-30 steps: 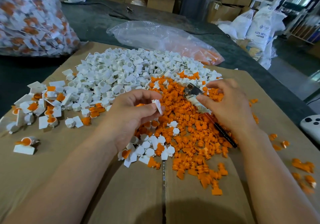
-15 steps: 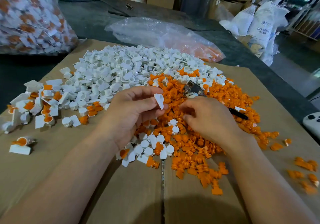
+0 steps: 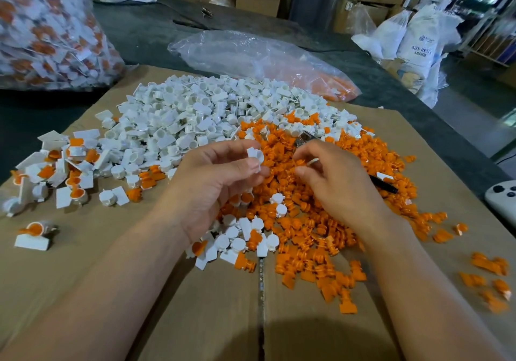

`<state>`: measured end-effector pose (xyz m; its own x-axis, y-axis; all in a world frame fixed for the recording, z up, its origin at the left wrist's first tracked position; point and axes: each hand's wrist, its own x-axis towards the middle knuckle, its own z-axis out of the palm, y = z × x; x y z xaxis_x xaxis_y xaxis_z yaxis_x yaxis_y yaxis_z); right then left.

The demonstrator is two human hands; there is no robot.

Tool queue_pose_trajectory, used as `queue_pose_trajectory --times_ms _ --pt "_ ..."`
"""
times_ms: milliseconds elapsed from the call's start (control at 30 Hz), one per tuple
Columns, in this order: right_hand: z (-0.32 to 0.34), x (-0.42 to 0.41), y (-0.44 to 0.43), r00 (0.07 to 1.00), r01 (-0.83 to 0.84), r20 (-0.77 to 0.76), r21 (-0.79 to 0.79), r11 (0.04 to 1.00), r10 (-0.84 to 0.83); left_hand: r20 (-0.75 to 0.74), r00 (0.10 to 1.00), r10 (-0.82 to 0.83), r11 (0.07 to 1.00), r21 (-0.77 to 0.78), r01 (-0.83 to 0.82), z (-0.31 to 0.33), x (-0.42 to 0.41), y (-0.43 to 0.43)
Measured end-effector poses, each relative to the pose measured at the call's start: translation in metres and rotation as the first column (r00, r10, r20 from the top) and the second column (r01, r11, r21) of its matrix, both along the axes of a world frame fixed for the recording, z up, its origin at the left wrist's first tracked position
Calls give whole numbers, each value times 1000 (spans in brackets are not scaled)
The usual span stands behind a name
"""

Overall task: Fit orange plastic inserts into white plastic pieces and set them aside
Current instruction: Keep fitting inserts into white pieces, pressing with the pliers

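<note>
My left hand (image 3: 212, 184) pinches a single white piece (image 3: 255, 156) between thumb and fingertips, just above the heaps. My right hand (image 3: 337, 184) hovers close beside it with its fingers curled down into the orange inserts (image 3: 321, 229). Its back hides whether those fingers pinch an insert. A big heap of white pieces (image 3: 195, 115) lies behind my hands. Fitted white-and-orange pieces (image 3: 64, 176) are scattered at the left.
Everything lies on flattened cardboard (image 3: 111, 291) over a dark table. A black-handled tool (image 3: 386, 186) rests on the orange heap behind my right hand. At the far left stands a full bag of fitted pieces (image 3: 42, 31). Behind the heaps lies a clear bag (image 3: 265, 59), and a white controller (image 3: 502, 198) sits at the right edge.
My right hand let go of the tool, which now lies on the orange heap, and came left and down toward my left hand. My left hand turned the white piece.
</note>
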<state>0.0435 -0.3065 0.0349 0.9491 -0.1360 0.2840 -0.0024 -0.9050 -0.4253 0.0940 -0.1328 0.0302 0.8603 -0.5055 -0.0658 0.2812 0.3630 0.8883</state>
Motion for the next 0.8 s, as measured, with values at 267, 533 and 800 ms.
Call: queue_pose_trajectory --times_ms 267,533,800 --pt "5 -3 20 976 -149 201 364 920 79 20 1000 -15 999 37 14 -1 -1 -1" --pt "5 -8 29 936 -222 343 393 892 81 58 998 -10 998 56 7 -1 -1 -2" --pt "3 -7 32 931 -273 341 420 865 128 106 994 -20 998 68 13 0 -4 -2"
